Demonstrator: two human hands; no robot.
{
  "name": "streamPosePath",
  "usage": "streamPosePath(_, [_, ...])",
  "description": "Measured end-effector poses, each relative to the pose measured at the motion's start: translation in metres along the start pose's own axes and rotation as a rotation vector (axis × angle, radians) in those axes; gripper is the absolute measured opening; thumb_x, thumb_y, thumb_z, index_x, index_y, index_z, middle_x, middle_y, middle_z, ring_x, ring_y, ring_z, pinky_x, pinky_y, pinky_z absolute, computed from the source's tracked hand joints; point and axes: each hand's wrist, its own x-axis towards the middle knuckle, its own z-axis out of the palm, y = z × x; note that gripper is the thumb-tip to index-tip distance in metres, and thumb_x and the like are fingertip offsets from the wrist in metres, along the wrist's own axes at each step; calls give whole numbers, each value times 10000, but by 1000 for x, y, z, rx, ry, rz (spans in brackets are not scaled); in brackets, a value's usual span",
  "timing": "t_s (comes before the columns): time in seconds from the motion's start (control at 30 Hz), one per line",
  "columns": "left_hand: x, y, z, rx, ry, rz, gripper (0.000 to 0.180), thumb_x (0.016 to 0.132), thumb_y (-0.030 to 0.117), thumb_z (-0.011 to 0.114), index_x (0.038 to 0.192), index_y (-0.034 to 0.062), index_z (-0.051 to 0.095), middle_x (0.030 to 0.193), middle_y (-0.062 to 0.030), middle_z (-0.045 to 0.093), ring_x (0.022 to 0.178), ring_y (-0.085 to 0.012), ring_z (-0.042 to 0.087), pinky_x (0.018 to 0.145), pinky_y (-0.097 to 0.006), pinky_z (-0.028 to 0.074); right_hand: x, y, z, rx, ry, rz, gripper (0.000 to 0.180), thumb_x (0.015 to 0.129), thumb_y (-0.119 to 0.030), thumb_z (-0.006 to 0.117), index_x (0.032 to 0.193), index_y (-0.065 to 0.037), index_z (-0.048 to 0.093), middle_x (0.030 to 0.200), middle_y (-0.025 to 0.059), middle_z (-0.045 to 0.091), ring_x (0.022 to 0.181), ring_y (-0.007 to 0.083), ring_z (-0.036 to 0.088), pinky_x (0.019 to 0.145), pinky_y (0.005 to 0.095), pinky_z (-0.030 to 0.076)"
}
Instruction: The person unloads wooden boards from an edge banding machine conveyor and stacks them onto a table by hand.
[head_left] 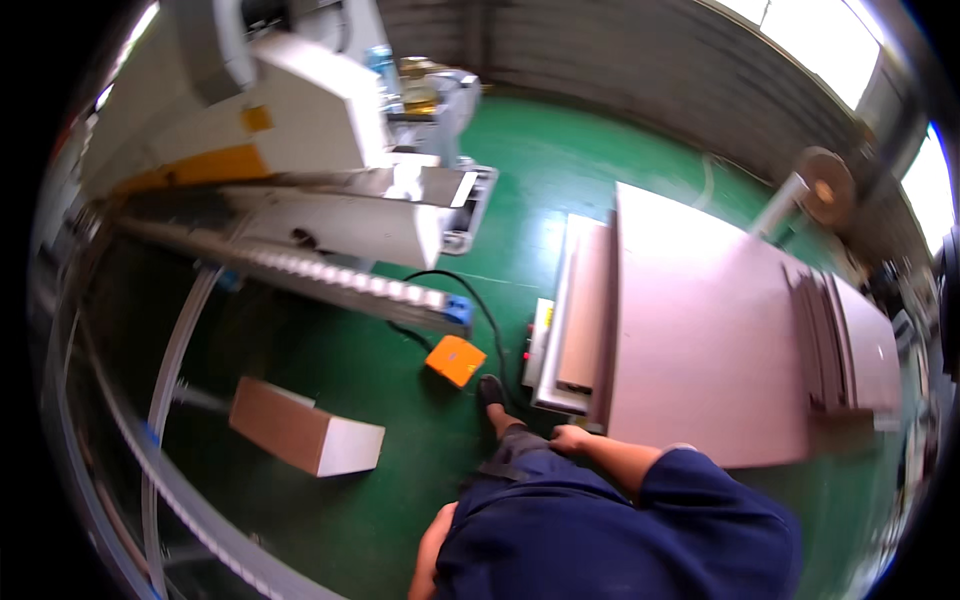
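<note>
My right hand (568, 440) is low in front of my body, beside the near corner of a stack of large pinkish-brown panels (710, 330). Its fingers look curled closed; whatever they hold, if anything, is hidden. Of my left arm only the bare forearm (430, 555) shows at the lower edge, and the hand is out of sight. Narrower boards (588, 305) lie along the left side of the panel stack, nearest to my right hand. An orange box-shaped pedal (456, 360) with a black cable rests on the green floor by my shoe.
A large white machine (300, 110) fills the upper left, with a roller rail (350, 285) reaching toward me. On the floor at left lies a brown and white box-shaped piece (300, 430) near a metal frame (175, 360). More panels (850, 345) stand at right, with a round reel (825, 188) behind.
</note>
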Motion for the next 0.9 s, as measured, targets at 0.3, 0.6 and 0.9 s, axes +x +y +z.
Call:
streamPosePath(0.3, [52, -58, 0, 521, -67, -68, 314, 844, 161, 539, 1087, -9, 642, 1037, -132, 693, 927, -233, 636, 815, -408, 493, -5, 55, -5, 89, 33, -42, 340, 781, -279, 638, 980, -11, 702, 988, 147, 704, 956, 229, 660, 862, 331, 494])
streamPosePath(0.6, [67, -101, 8, 355, 134, -11, 342, 891, 188, 444, 1109, 18, 644, 1066, -134, 675, 993, -283, 611, 893, -417, 462, 98, 9, -51, 382, -247, -62, 201, 876, -119, 565, 1061, -40, 570, 763, 162, 612, 594, 291, 607, 467, 385, 467])
streamPosePath(0.9, [68, -97, 7, 398, 143, -110, 382, 863, 259, 493, 1084, -29, 613, 1167, -239, 590, 1083, -355, 551, 915, -411, 427, 113, -14, -60, 434, -379, -108, 255, 892, -110, 580, 1095, 41, 548, 810, 199, 642, 629, 307, 641, 504, 379, 520])
